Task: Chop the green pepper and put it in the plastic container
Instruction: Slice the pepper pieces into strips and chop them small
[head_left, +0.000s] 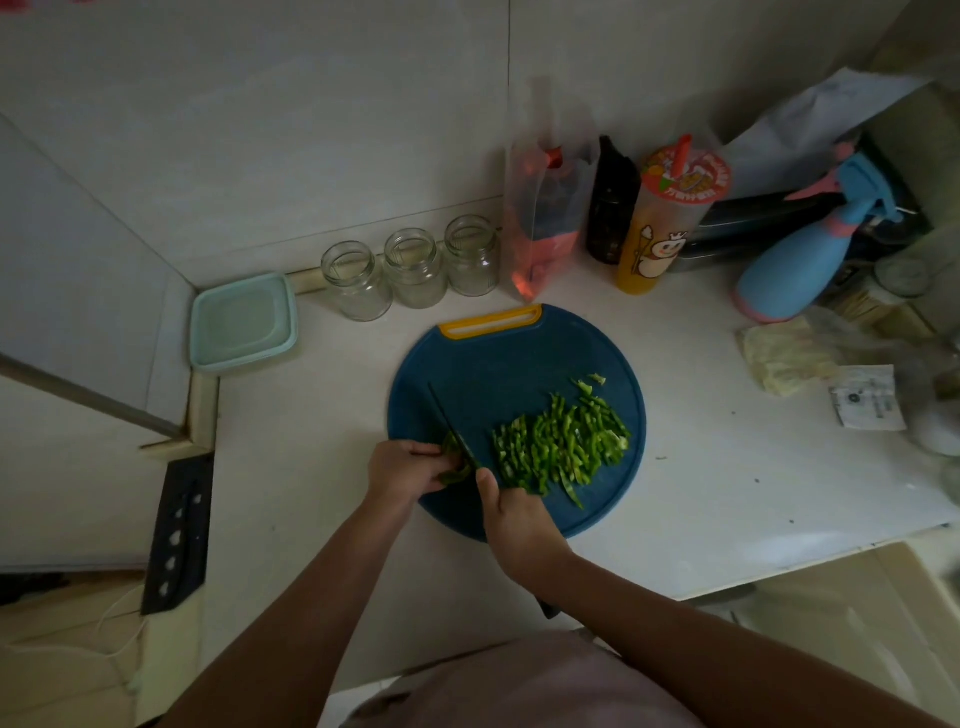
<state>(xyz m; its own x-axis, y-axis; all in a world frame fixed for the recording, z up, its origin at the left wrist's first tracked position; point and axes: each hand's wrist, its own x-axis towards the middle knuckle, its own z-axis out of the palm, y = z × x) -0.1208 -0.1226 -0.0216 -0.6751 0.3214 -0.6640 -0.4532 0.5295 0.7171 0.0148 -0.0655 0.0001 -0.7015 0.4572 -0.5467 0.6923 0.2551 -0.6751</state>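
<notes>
The left hand (402, 467) pinched the last small piece of green pepper (456, 467) on the cutting board (493, 364), right beside the knife (449, 421), whose handle the right hand (514, 512) gripped. With so little left to hold, a slip could have nicked a finger. The chopped pile (561, 447) lay near the board's right edge. Careless sweeping might have scattered bits over the tabletop (701, 493), well apart from the plastic container (241, 322).
</notes>
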